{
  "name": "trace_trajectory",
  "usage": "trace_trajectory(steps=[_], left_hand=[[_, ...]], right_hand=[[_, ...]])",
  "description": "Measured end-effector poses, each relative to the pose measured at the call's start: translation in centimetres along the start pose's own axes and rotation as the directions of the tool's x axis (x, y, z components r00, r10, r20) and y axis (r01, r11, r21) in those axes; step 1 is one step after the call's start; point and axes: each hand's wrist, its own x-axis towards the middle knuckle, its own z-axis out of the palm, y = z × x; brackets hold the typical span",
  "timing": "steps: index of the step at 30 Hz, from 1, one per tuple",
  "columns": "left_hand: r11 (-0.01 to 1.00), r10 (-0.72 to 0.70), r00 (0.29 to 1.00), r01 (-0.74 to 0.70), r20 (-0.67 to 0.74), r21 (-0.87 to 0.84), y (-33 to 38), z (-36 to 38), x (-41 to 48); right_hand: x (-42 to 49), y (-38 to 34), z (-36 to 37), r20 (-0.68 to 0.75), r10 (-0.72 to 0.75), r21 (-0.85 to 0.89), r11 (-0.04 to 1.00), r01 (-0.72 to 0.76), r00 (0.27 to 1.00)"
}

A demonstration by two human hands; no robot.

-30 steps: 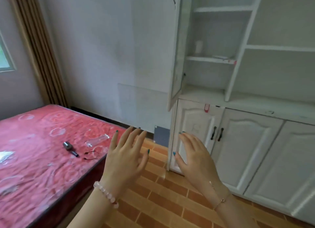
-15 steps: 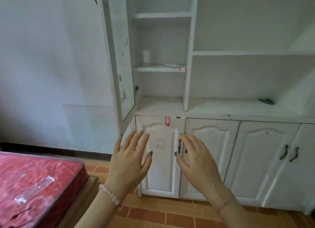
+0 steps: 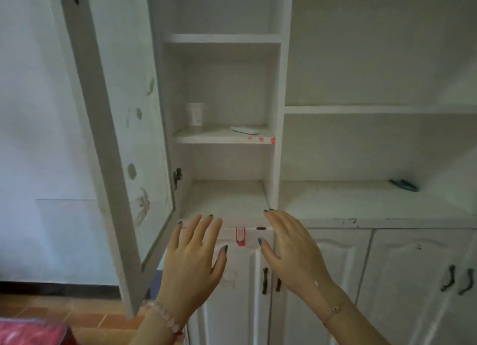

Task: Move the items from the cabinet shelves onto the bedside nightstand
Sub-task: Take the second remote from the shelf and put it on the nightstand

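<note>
Since a second ago my view has swung off the bed and closed in on the cabinet [image 3: 281, 86], which now fills the frame with only a red corner of the bed [image 3: 31, 331] left at the bottom left edge. Both my hands are raised before the counter's front edge, palms forward, fingers spread wide, holding nothing. My left hand [image 3: 193, 262] is below the open door [image 3: 113, 128]; my right hand [image 3: 291, 254] is beside it, in front of the lower doors [image 3: 335, 280]. Up on the middle shelf [image 3: 222, 138], well above both hands, a white cup [image 3: 195, 113] stands at the back left corner, and a flat white remote [image 3: 244, 130] lies near the shelf's front right, closer to my right hand than to my left. Over on the counter [image 3: 348, 202], near its back right, a teal thing [image 3: 404, 185] lies flat, too small for me to tell what it is. My hands touch none of these.
</note>
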Motion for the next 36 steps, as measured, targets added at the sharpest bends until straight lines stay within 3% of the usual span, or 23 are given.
trace_trajectory(steps=[11,23,31,36], left_hand=[[0.999,-0.043,0.999,0.042,0.032,0.025,-2.4,5.4,9.1],[0.986,-0.156,0.986,0.152,0.056,0.074,-4.6,11.5,19.2],[0.985,-0.146,0.988,0.141,0.044,0.103,-5.5,13.7,20.8],[0.987,-0.126,0.990,0.118,0.068,0.110,-6.1,13.5,20.6]], right_hand=[[11.4,5.7,4.1,-0.080,-0.015,-0.018,1.000,0.013,0.997],[30.1,10.3,5.3,-0.192,-0.160,0.050,0.984,0.172,0.968],[40.1,12.3,8.0,0.119,0.031,0.080,0.996,-0.041,0.992],[41.4,12.4,8.8,0.211,0.135,0.086,0.984,-0.156,0.968]])
